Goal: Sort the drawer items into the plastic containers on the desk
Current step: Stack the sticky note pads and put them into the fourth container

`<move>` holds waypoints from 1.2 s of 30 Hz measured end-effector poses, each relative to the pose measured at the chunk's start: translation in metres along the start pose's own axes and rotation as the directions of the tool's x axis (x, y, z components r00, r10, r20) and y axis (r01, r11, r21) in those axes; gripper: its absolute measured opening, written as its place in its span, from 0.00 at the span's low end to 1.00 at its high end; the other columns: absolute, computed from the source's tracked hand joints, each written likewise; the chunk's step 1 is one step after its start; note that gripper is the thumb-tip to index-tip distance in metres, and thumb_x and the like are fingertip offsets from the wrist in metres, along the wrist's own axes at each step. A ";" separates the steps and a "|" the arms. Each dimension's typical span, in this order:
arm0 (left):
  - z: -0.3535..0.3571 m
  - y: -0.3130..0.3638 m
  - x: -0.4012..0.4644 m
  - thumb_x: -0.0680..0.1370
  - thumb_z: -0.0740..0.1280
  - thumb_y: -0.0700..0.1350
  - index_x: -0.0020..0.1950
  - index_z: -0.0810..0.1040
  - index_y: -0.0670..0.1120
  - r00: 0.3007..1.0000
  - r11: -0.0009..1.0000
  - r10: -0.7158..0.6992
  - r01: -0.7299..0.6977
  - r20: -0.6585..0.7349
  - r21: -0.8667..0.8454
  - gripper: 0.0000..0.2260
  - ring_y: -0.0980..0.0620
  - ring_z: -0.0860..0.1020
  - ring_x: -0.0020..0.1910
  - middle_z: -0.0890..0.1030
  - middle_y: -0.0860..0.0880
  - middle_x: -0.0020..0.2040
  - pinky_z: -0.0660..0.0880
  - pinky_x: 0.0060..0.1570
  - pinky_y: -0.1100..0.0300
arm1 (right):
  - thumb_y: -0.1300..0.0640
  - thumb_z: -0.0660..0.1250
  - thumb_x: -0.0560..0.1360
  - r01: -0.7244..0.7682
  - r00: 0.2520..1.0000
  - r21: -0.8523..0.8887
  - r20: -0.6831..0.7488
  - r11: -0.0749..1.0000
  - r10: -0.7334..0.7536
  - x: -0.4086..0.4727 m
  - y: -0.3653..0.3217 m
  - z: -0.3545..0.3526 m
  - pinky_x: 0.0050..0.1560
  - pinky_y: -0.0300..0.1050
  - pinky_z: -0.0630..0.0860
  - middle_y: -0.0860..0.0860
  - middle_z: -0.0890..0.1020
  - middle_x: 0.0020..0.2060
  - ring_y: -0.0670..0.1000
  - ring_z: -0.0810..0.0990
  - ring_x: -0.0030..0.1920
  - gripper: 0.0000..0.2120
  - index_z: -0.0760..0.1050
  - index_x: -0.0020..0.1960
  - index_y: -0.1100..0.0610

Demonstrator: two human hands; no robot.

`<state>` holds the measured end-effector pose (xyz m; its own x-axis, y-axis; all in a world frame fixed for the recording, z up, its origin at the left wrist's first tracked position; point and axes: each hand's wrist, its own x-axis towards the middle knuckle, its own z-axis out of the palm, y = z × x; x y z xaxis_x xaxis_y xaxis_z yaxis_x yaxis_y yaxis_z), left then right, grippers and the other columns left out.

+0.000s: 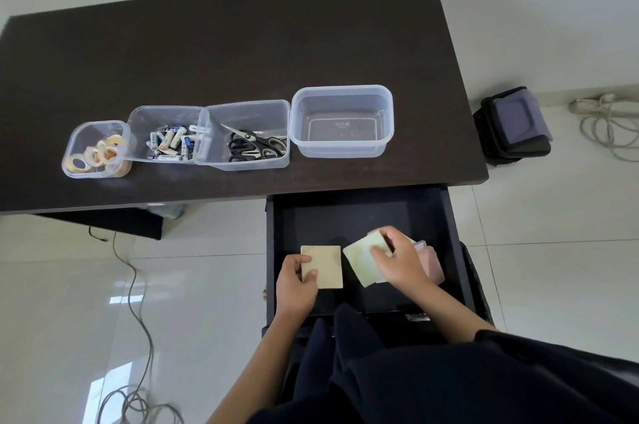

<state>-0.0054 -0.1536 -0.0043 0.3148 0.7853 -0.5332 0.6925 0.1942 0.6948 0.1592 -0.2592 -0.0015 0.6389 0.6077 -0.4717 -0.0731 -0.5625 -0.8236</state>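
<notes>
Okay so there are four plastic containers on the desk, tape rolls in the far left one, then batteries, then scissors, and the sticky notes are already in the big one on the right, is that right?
Not quite. The big container on the right is empty in the head view. The sticky note pads are in the open drawer, held by the left hand and right hand. Tape rolls, batteries and scissors sit as you said.

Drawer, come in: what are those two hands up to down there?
Left hand grips beige pad. Right hand holds green pad, pink pad beneath. Rightmost container empty, path clear.
</notes>
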 end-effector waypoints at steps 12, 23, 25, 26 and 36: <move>0.001 0.026 -0.003 0.74 0.65 0.33 0.62 0.73 0.53 0.957 0.971 0.205 -0.173 0.205 -0.164 0.21 0.54 0.77 0.58 0.77 0.54 0.60 0.79 0.53 0.56 | 0.55 0.78 0.64 0.098 0.972 -0.039 0.217 0.994 -0.087 0.004 -0.047 -0.016 0.36 0.36 0.74 0.50 0.81 0.42 0.48 0.80 0.41 0.16 0.76 0.47 0.55; 0.002 0.046 -0.009 0.73 0.62 0.27 0.67 0.69 0.47 0.967 0.839 0.125 0.015 0.221 -0.544 0.26 0.54 0.77 0.58 0.75 0.54 0.60 0.80 0.44 0.62 | 0.56 0.72 0.71 0.032 0.989 0.087 -0.146 0.996 -0.019 0.002 -0.036 0.020 0.41 0.32 0.71 0.46 0.78 0.47 0.43 0.77 0.47 0.15 0.71 0.53 0.51; 0.004 0.048 -0.010 0.74 0.63 0.27 0.68 0.69 0.47 0.966 0.834 0.128 0.018 0.225 -0.551 0.26 0.53 0.77 0.58 0.75 0.53 0.61 0.80 0.45 0.61 | 0.54 0.68 0.74 -0.014 0.997 0.085 -0.069 0.996 0.020 0.001 -0.034 0.021 0.41 0.35 0.72 0.45 0.76 0.48 0.42 0.77 0.47 0.15 0.65 0.56 0.50; 0.005 0.049 -0.009 0.74 0.62 0.27 0.68 0.69 0.48 0.965 0.831 0.127 0.023 0.230 -0.555 0.26 0.52 0.77 0.59 0.75 0.52 0.62 0.80 0.46 0.59 | 0.53 0.67 0.75 -0.035 0.999 0.081 -0.031 0.996 0.038 0.001 -0.033 0.022 0.40 0.36 0.72 0.45 0.75 0.47 0.41 0.76 0.45 0.16 0.62 0.56 0.49; 0.011 0.048 -0.014 0.77 0.67 0.45 0.63 0.72 0.54 0.983 0.860 0.053 0.045 0.176 -0.509 0.16 0.51 0.78 0.58 0.78 0.51 0.59 0.80 0.43 0.58 | 0.54 0.65 0.77 0.037 0.999 0.027 -0.023 0.999 -0.036 -0.008 -0.025 0.027 0.42 0.35 0.73 0.49 0.75 0.51 0.44 0.77 0.47 0.19 0.59 0.61 0.54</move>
<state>0.0304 -0.1613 0.0314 0.4608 0.6786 -0.5719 0.2787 0.5012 0.8192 0.1348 -0.2348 0.0141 0.6589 0.6142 -0.4344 -0.0706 -0.5244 -0.8486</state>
